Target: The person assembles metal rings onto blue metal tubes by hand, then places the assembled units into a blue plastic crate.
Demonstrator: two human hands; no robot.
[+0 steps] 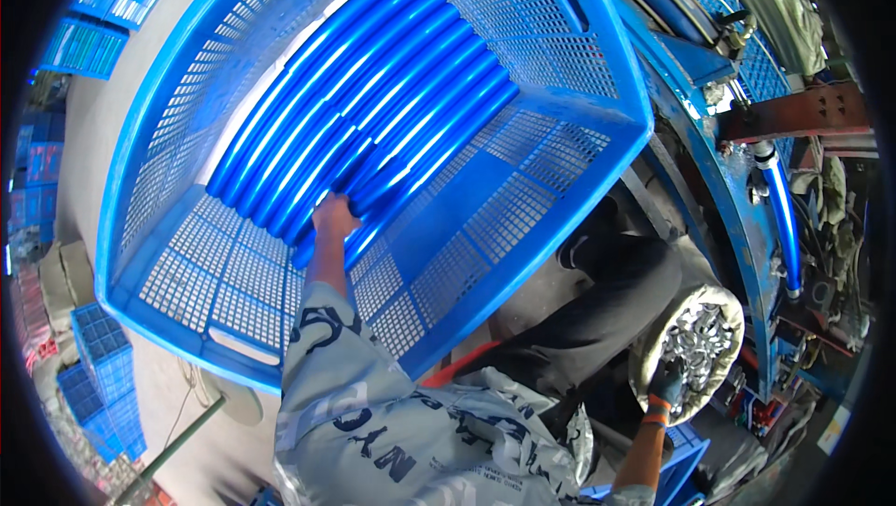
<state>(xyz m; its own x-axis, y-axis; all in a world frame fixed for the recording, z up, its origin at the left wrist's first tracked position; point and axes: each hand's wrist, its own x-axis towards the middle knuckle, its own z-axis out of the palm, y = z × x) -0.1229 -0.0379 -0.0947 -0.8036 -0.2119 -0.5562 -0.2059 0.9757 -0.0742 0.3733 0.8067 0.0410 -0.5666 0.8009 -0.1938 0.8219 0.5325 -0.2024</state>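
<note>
Inside the large blue plastic basket [448,296], long shiny blue tubes [373,58] lie side by side in a stack. My left hand [334,215] reaches in over the near ends of the tubes, its fingers bent round one of them. At the right, a fabric sack with a rolled rim [640,357] holds many small shiny metal pieces [698,343]. My right hand [665,385], in a dark glove with an orange cuff, dips into the sack at its near left side. Its fingertips are hidden among the pieces.
Right of the basket stands a machine with a blue frame [723,203] and a reddish-brown arm [798,114]. Another blue tube [784,221] hangs upright below that arm. Blue crates [105,357] are stacked at the left. My bent leg [597,310] lies between basket and sack.
</note>
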